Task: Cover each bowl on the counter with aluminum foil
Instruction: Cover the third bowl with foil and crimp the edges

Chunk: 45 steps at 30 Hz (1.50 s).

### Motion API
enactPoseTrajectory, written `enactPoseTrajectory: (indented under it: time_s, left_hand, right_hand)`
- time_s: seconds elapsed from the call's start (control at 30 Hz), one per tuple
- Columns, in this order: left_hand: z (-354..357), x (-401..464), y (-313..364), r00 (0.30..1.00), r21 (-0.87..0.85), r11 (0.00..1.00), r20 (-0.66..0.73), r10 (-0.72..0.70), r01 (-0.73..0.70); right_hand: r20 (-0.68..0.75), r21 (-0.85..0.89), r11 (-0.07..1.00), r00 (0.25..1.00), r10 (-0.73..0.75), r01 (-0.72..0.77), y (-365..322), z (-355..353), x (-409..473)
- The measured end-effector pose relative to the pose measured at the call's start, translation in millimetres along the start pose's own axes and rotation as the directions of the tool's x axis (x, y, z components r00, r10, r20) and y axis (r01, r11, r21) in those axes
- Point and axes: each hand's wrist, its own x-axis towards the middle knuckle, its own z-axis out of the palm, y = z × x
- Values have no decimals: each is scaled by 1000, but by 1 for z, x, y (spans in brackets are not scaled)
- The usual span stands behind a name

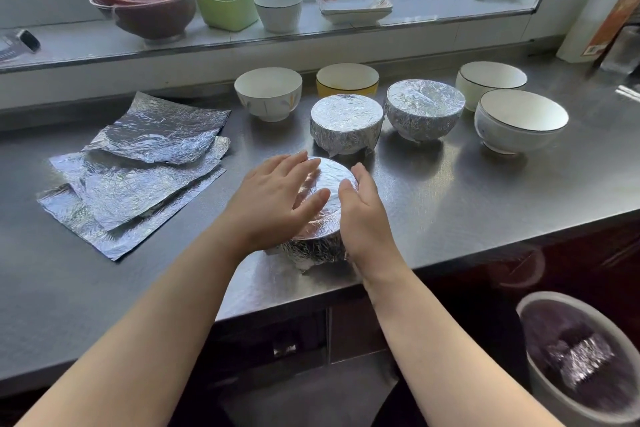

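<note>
Both hands, left (277, 199) and right (360, 215), lay open-fingered against the foil-wrapped bowl (322, 243); pressing evenly around its rim would seal best.

A grey metal tabletop (450, 191) carries three foil-covered bowls: one near the front edge (320, 246), two at its 12 and 1 o'clock (346, 123) (424, 109). Four uncovered bowls (268, 92) (347, 79) (491, 80) (521, 120) stand behind and right. Loose foil sheets (138, 170) lie overlapped at 9 o'clock.
</note>
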Motion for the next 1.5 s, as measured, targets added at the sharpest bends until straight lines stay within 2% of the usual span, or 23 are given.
enactPoseTrajectory:
  time_s: [0.3, 0.43, 0.67, 0.77, 0.9, 1.1, 1.23, 1.3, 1.4, 1.5]
  left_hand:
    - [-3, -2, 3, 1000, -27, 999, 1, -29, 29]
    - [-6, -3, 8, 997, -68, 994, 11, -82, 83]
    - [-3, -2, 0, 969, -410, 886, -23, -247, 216]
    - [-1, -3, -1, 947, -562, 785, -8, -321, 261]
    - [1, -6, -1, 918, -666, 691, -20, -395, 283]
    - [8, -2, -4, 865, -812, 533, -72, -497, 238]
    - [10, -4, 0, 816, -921, 333, -29, -578, 204]
    - [10, -5, 4, 786, -963, 203, 14, -617, 177]
    - [10, -7, 7, 778, -991, -7, 110, -618, 135]
    - [11, -7, 7, 773, -989, -75, 146, -618, 127]
  right_hand:
    - [70, 183, 974, 990, 124, -135, 15, 1, 19]
    - [82, 236, 962, 989, 123, -139, 10, -4, 25]
    - [178, 263, 930, 960, 214, -256, 10, -9, 37]
    - [182, 273, 924, 957, 225, -269, 12, -9, 38]
    - [203, 283, 919, 954, 221, -273, 14, -10, 40]
    - [219, 286, 921, 954, 206, -265, 17, -11, 42]
    - [223, 304, 919, 957, 186, -250, 20, -10, 43]
    - [235, 308, 920, 956, 174, -244, 20, -8, 44]
    - [252, 309, 926, 958, 138, -215, 20, -6, 45]
    - [245, 304, 926, 958, 151, -224, 20, -6, 45]
